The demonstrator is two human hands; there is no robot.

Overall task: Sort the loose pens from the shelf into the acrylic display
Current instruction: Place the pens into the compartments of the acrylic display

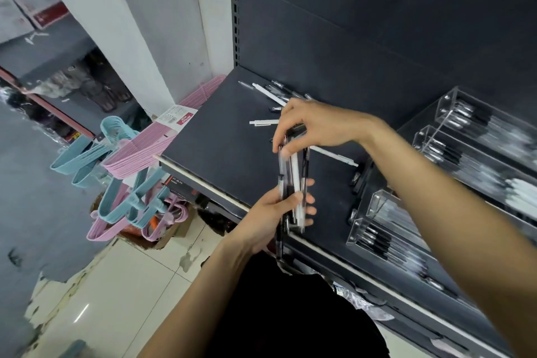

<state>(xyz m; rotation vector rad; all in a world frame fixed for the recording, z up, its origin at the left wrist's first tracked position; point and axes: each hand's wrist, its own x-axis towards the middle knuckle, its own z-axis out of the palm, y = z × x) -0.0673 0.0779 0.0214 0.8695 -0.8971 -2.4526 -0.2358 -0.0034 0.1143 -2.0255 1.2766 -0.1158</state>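
Observation:
A bundle of pens [294,180], clear, white and black, stands upright over the front of the dark shelf [220,136]. My left hand [273,215] grips the bundle's lower end. My right hand [313,125] pinches its top from above. Loose pens [271,93] lie at the back of the shelf, with one white pen [263,122] in the middle and another white pen [334,155] behind my right wrist. The acrylic display [453,154] stands at the right, its slanted compartments holding rows of pens.
Pink and blue hangers [128,160] hang off the shelf's left end. A white pillar [151,23] rises behind them. Small black items [356,180] lie beside the display. Tiled floor [122,285] lies below.

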